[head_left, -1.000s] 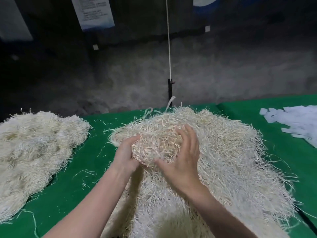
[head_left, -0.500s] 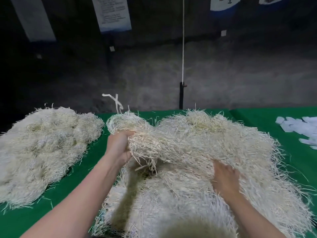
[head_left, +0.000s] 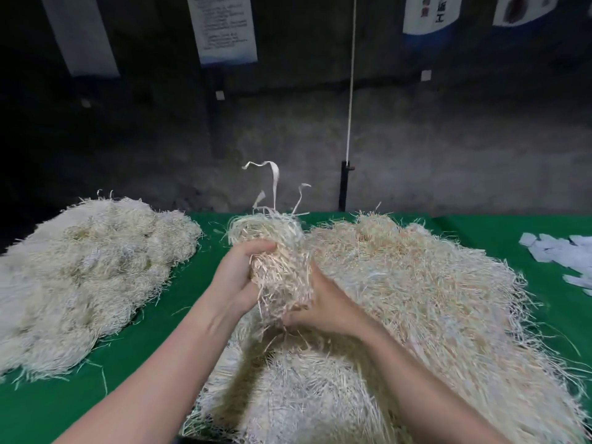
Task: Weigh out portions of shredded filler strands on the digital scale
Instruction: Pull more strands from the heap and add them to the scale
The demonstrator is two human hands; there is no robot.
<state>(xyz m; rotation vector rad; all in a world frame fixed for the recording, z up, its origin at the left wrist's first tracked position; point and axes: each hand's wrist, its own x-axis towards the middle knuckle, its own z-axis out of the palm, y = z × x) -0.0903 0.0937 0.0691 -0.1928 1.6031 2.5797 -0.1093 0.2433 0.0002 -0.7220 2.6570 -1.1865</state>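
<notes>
A big heap of pale cream shredded strands point(head_left: 416, 299) covers the right half of the green table point(head_left: 96, 395). Above the heap's left edge I hold a lifted clump of strands point(head_left: 278, 270) between both hands. My left hand point(head_left: 237, 280) grips the clump from the left, fingers curled round its top. My right hand point(head_left: 323, 306) grips it from the right and below. A few wider loose strips point(head_left: 274, 184) stick up from the clump. No scale is in view.
A second, flatter pile of strands point(head_left: 86, 277) lies on the left of the table. Light paper pieces point(head_left: 563, 254) lie at the far right edge. Behind the table are a grey wall, a dark post point(head_left: 343, 187) and a white cord point(head_left: 351, 78).
My right hand has come back from deep in the heap to the clump held by my left hand. The clump is now bunched tighter and lifted between both hands.
</notes>
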